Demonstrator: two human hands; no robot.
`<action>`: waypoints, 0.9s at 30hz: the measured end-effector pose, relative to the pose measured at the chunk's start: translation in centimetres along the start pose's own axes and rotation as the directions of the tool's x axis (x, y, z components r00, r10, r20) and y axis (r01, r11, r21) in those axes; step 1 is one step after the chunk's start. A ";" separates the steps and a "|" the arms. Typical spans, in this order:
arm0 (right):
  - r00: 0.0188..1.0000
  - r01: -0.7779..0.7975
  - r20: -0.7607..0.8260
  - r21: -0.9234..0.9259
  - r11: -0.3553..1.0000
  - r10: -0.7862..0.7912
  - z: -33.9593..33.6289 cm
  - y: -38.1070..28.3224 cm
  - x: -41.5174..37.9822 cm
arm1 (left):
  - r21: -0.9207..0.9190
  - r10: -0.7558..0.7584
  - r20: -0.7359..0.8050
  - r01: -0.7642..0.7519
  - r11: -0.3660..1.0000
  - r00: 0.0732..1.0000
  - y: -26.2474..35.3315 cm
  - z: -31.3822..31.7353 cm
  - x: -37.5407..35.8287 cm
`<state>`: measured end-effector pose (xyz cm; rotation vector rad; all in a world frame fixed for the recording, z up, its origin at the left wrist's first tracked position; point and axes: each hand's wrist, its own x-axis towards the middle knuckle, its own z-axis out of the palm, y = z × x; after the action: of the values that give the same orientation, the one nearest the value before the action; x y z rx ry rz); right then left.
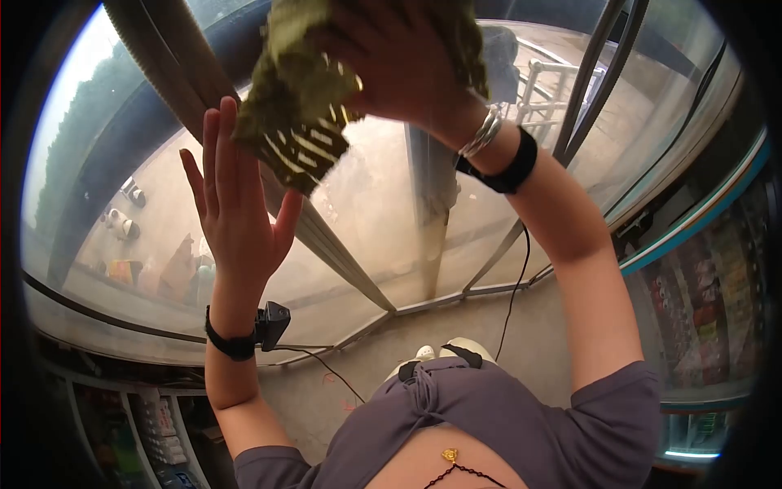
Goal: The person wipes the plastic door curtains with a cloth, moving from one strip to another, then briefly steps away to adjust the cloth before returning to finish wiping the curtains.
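My right hand (403, 69) is raised at the top of the view, holding an olive-green cloth (297, 118) flat against the glass door (371, 196). The cloth hangs in folds to the left of the hand, and some pale stripes show near its lower corner. Part of the fingers of that hand is in shadow. Left of the cloth, my left hand (240, 208) is upright with fingers stretched and thumb out, its palm toward the glass beside the grey door frame (330, 253). Nothing is in it, and its thumb is close to the cloth's lower edge.
A black device (273, 326) is strapped to my left wrist, with a cable hanging down. Packed shelves (705, 301) stand on the right, and another shelf (155, 428) is at lower left. Through the glass, a white metal rack (546, 94) shows outside.
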<state>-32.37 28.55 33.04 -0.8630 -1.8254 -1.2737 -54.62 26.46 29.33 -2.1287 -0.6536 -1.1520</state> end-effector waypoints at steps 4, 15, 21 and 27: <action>0.960 -0.177 0.274 0.421 0.889 0.061 5.2 -7.0 -12.2 | -0.020 -0.028 0.169 0.032 0.999 0.985 0.9 0.7 -3.6; 0.571 -0.673 0.821 0.475 0.567 -0.011 3.5 -8.0 -17.1 | 0.029 -0.062 0.483 0.055 0.998 0.874 2.9 2.5 -10.5; 0.918 -0.262 0.378 0.355 0.897 0.118 1.2 4.3 -8.9 | 0.058 -0.072 0.440 0.052 0.997 0.895 3.2 2.2 -9.8; 0.873 -0.476 -0.126 -0.012 0.879 0.471 -4.2 7.6 -4.4 | 0.096 -0.070 0.394 0.035 0.995 0.916 4.8 2.9 -8.0</action>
<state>-22.94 26.17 33.74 -1.1480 -1.3773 -1.0225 -53.74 24.24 19.84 -2.3007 -0.9288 -0.7001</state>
